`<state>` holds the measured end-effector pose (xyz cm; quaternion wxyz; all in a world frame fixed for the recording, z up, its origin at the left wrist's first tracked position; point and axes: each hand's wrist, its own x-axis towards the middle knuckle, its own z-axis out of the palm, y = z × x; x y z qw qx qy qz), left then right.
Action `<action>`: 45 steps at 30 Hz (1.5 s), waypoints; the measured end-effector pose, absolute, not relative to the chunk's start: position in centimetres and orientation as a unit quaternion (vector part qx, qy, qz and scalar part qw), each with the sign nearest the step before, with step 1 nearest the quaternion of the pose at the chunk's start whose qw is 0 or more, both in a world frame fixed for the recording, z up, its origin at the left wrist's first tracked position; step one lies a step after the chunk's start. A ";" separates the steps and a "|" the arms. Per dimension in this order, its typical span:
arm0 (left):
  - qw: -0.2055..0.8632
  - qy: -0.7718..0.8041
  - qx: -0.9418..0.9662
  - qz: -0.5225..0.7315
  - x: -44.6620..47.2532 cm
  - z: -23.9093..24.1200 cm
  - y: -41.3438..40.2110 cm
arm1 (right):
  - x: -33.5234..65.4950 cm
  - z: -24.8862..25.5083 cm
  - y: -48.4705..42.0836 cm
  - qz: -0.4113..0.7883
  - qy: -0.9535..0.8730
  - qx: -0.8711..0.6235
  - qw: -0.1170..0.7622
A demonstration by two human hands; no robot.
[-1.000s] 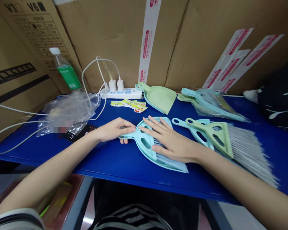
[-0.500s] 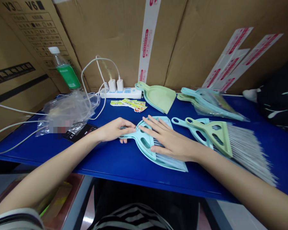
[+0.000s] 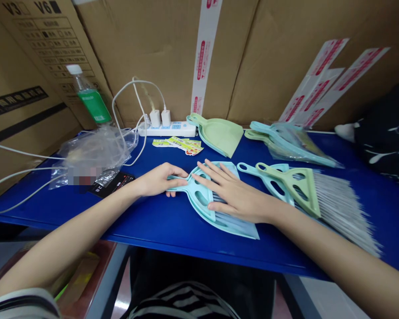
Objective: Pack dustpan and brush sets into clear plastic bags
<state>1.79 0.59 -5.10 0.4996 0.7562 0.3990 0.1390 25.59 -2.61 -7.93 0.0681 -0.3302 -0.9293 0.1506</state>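
Observation:
A light blue dustpan (image 3: 199, 216) lies flat on the blue table in front of me, with a light blue hand brush (image 3: 231, 219) resting in it. My left hand (image 3: 162, 179) is closed round their handles, thumb on top and fingertips showing below. Flat over the brush head, fingers stretched, rests my right hand (image 3: 234, 195); it covers part of the brush and pan. Just right of it, a green hand brush (image 3: 314, 195) overlaps another blue hand brush (image 3: 252, 169), their grey bristles pointing right.
Behind lie a green dustpan (image 3: 222, 135) stacked on a blue one, and a bagged dustpan set (image 3: 295, 141). Yellow packets (image 3: 182, 144), a power strip (image 3: 173, 129), cables, a bottle (image 3: 95, 102), plastic bags (image 3: 96, 148) and a black timer (image 3: 109, 184) stand left. Cardboard walls the back.
Both hands, the dustpan and the brush keep their places. The black timer's display has gone from 27 to 28.

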 end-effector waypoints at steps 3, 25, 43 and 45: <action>0.491 0.396 0.764 0.136 1.8 -5.1 0.5 | 25.7 -8.1 -2.6 0.144 -0.931 -0.327 0.073; 0.405 0.365 0.830 0.115 1.3 -5.4 1.0 | 27.1 -6.8 -1.5 0.007 -0.933 -0.335 0.130; 0.395 0.372 0.834 0.101 1.2 -5.1 1.0 | 26.8 -5.7 -2.2 -0.006 -0.927 -0.347 0.144; 0.394 0.374 0.833 0.101 1.3 -5.1 0.9 | 26.7 -5.9 -2.2 0.000 -0.927 -0.343 0.148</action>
